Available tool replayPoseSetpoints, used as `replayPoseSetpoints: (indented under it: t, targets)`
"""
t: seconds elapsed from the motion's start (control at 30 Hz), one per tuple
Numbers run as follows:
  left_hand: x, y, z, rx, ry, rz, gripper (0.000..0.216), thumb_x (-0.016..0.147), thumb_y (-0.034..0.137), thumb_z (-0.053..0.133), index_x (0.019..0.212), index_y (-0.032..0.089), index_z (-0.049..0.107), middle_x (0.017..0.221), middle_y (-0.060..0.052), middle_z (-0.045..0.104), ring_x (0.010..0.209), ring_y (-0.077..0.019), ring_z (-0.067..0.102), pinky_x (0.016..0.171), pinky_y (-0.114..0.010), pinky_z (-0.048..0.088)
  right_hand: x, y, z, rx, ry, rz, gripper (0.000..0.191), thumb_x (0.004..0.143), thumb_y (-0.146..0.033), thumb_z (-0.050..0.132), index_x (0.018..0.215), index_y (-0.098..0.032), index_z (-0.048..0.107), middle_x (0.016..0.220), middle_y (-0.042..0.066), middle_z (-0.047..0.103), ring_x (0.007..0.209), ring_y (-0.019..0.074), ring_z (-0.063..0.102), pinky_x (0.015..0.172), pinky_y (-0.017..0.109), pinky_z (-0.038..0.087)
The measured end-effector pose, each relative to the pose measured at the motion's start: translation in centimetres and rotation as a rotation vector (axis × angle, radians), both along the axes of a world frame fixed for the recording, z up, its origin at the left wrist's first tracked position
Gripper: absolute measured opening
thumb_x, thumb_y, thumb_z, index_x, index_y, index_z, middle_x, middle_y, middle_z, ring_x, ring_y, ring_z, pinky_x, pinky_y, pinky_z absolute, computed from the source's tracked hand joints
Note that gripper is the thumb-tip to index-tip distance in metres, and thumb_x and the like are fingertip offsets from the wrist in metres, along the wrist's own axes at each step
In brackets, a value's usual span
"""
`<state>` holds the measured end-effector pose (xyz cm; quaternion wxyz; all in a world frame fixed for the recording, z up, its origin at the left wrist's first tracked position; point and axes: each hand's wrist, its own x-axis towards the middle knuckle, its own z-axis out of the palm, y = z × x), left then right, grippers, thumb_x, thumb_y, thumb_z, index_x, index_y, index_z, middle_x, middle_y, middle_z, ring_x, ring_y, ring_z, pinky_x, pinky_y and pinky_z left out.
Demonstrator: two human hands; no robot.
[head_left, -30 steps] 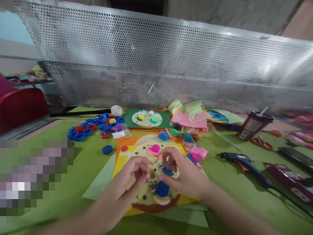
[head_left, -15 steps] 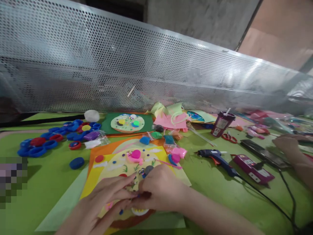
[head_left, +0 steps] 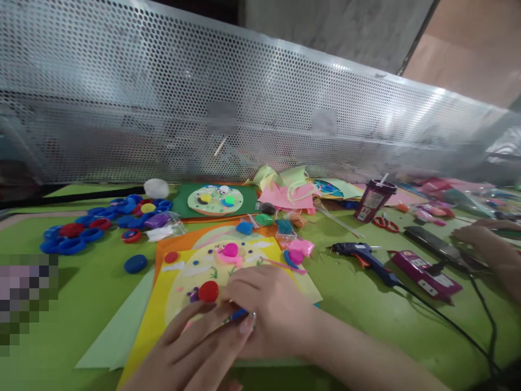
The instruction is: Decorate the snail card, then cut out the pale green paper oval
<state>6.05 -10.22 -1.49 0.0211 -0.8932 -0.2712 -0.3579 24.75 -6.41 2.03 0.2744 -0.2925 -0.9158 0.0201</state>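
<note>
A yellow collage sheet (head_left: 163,309) with a pale round face lies on orange and light green paper. My left hand (head_left: 195,347) rests on it, fingers stretched out, the tips touching a small blue piece (head_left: 239,314). My right hand (head_left: 272,309) is curled over that same piece and pressed down, its fingertips hidden. A red cap (head_left: 208,291) sits on the sheet just beyond my left fingers, and a pink clay shape (head_left: 228,252) lies farther up.
On the green table (head_left: 93,293): blue and red bottle caps (head_left: 93,231), a loose blue cap (head_left: 135,263), a blue glue gun (head_left: 362,255) with cord, a pink box (head_left: 423,269), red scissors (head_left: 385,222), a dark cup (head_left: 373,200). Another person's hand (head_left: 484,239) is at right. A perforated metal panel (head_left: 260,108) stands behind.
The view swung right and lower. My hands dropped from hovering over the collage to pressing on it. A red cap now shows beside my left fingers.
</note>
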Motion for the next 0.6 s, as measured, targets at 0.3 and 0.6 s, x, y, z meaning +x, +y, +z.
replayPoseSetpoints:
  t: [0.3, 0.6]
  targets:
    - [0.8, -0.5, 1.8, 0.037, 0.106, 0.000, 0.068, 0.082, 0.018, 0.051, 0.140, 0.024, 0.016, 0.105, -0.005, 0.072, 0.096, -0.0244, 0.065, 0.091, -0.037, 0.047, 0.2, -0.2, 0.6, 0.003, -0.003, 0.017, 0.026, 0.067, -0.033, 0.061, 0.088, -0.017, 0.060, 0.091, 0.004, 0.065, 0.080, 0.0184, 0.058, 0.073, 0.031, 0.041]
    - [0.3, -0.7, 2.3, -0.060, 0.060, 0.054, 0.073, 0.078, 0.025, 0.058, 0.139, 0.024, 0.019, 0.110, -0.009, 0.068, 0.100, -0.0285, 0.063, 0.087, -0.037, 0.051, 0.2, -0.3, 0.7, -0.075, 0.017, -0.012, 0.032, 0.064, -0.031, 0.068, 0.092, -0.019, 0.062, 0.098, 0.005, 0.063, 0.090, 0.0210, 0.057, 0.081, 0.034, 0.041]
